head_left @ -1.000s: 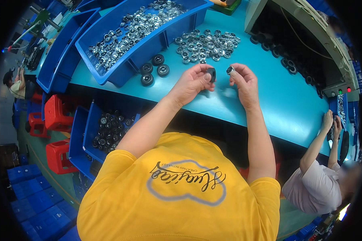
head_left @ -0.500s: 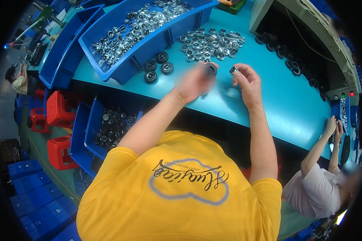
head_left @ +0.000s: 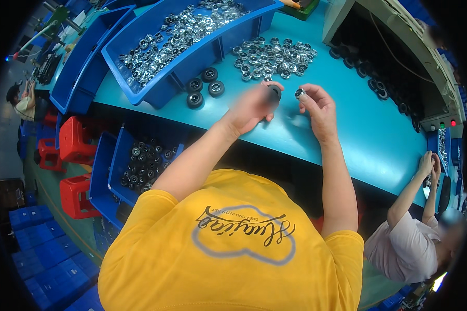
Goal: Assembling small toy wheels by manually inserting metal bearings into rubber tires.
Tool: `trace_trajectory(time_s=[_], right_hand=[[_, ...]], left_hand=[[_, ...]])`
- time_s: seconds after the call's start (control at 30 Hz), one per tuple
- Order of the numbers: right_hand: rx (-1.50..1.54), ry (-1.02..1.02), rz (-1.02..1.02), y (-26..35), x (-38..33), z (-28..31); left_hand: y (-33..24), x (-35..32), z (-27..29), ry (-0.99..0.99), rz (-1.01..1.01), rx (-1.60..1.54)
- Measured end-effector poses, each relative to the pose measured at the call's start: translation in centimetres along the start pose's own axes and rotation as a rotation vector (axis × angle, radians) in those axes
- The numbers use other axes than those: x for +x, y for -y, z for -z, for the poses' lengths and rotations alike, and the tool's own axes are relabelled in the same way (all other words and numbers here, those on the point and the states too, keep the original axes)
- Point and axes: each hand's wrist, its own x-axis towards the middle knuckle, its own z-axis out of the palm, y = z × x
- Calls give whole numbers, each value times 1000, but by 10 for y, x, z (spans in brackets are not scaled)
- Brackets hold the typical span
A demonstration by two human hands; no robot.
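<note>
Assembly step in hand: left hand (head_left: 254, 106) (blurred) apparently pinches a black wheel (head_left: 275, 92); right hand (head_left: 316, 106) fingers pinch a small metal bearing (head_left: 299, 93), both just below the bearing pile (head_left: 272, 57). Next: align, press in.

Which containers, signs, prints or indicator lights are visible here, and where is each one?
Blue bin: upper left on table, full of metal rings.
Lower blue bin: under table edge, dark rings inside.
Shirt print: yellow back, dark script on grey outline.
Indicator lights: right machine, green and red.

bright even light; left hand (head_left: 251, 106) motion-blurred; fisheye edges bent, dark.
</note>
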Motion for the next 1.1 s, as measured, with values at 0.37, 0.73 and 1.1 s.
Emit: trace_trajectory(time_s=[0.37,0.73,1.1], right_hand=[[-140,111,128,0,-8,-18],[-13,10,127,3,-11,-15],[57,-57,87,0,-4,-5]], left_hand=[[2,-1,-3,-6,-16,14],[-4,-1,2,90,69,-93],[-4,-2,5,144,83,-208]])
